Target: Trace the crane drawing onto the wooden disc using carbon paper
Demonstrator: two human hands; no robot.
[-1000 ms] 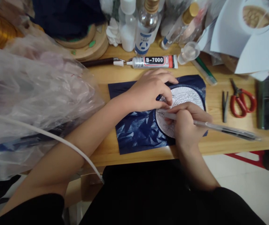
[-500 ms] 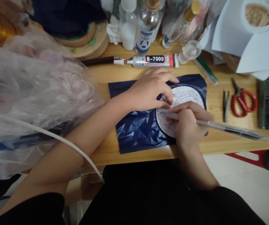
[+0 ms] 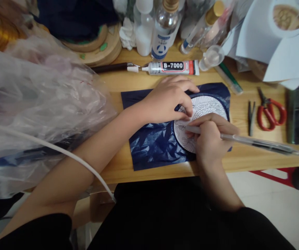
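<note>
My right hand grips a clear-barrelled pen between thumb and fingers, its tip down at the left part of a round white paper printed with fine black line patterns. A dark blue rim runs around that paper. Beneath lies a shiny, crinkled dark blue sheet. My left hand rests at the paper's upper left, fingers spread and bent, the fingertips pressing on the paper and blue sheet. It holds nothing. The exact pen tip is blurred.
Behind the sheet lie a B-7000 glue tube and a dark-handled tool. Bottles stand at the back. To the right are tweezers and red-handled snips. Plastic bags and a white cable occupy the left.
The pen's back end has shifted slightly to the right, with a tiny movement of my right hand. My left hand stays in place on the paper.
</note>
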